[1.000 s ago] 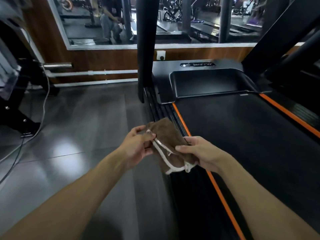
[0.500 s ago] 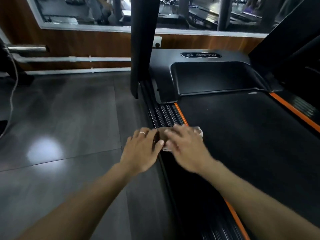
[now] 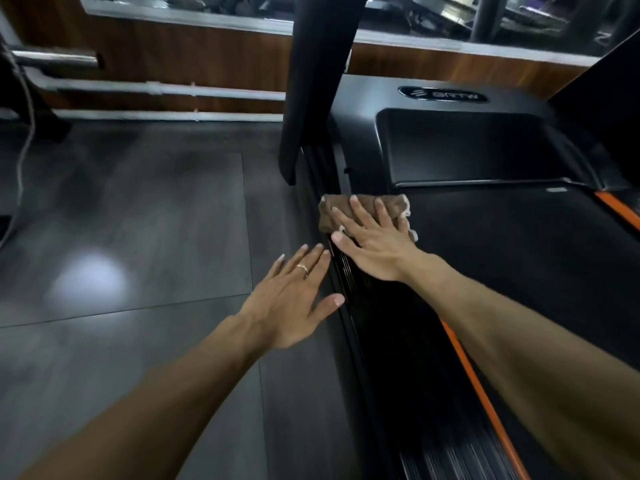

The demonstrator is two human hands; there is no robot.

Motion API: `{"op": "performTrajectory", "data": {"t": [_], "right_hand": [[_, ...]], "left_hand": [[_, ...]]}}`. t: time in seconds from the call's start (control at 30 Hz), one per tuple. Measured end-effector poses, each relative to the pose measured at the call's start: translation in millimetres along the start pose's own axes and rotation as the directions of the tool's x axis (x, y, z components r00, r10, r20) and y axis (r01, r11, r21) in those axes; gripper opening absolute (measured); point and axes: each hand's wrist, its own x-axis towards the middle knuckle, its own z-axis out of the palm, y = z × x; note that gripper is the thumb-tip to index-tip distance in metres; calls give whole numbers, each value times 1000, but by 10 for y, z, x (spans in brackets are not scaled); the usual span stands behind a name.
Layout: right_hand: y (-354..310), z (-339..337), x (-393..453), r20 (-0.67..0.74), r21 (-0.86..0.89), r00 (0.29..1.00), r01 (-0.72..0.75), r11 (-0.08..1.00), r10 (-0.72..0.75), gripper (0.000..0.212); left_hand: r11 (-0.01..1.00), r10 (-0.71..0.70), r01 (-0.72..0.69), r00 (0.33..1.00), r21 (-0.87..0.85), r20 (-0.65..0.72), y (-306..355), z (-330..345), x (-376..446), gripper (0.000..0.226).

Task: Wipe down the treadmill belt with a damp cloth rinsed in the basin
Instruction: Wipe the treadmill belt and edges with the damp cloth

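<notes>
Floor (image 3: 138,237): large dark grey tiles, glossy, thin grout lines, one soft bright light patch (image 3: 90,282) reflected at left. Far wall: wood-brown panelling (image 3: 194,53), two white pipes (image 3: 166,90) running horizontally along it low down. Above the panelling, a pale-framed mirror or window (image 3: 194,8), blurred gym gear showing in it. Chrome bar (image 3: 52,57) sticks out at upper left, next to a dark machine frame (image 3: 31,109) with a grey cable (image 3: 26,140) hanging down to the floor.
</notes>
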Motion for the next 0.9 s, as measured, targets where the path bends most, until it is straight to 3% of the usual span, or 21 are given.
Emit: {"op": "performTrajectory", "data": {"t": [0.2, 0.43, 0.53, 0.83, 0.9], "right_hand": [[207, 219, -1121, 22, 9, 991, 131, 991, -131, 49], [70, -75, -5, 26, 14, 1000, 6, 1000, -7, 52], [61, -34, -67, 49, -5, 999, 3, 1000, -3, 54], [148, 418, -2368, 118, -38, 973, 204, 978, -198, 50], [164, 435, -2518, 143, -9, 973, 183, 983, -179, 48]], "left_hand": [[999, 32, -32, 1000, 23, 2, 22, 33, -65, 83], [1000, 6, -6, 999, -17, 38, 59, 90, -75, 87], [999, 38, -37, 997, -21, 65, 164, 120, -212, 88], [993, 112, -116, 990, 36, 83, 472, 90, -820, 84], [990, 133, -137, 985, 27, 106, 579, 84, -874, 84]]}}
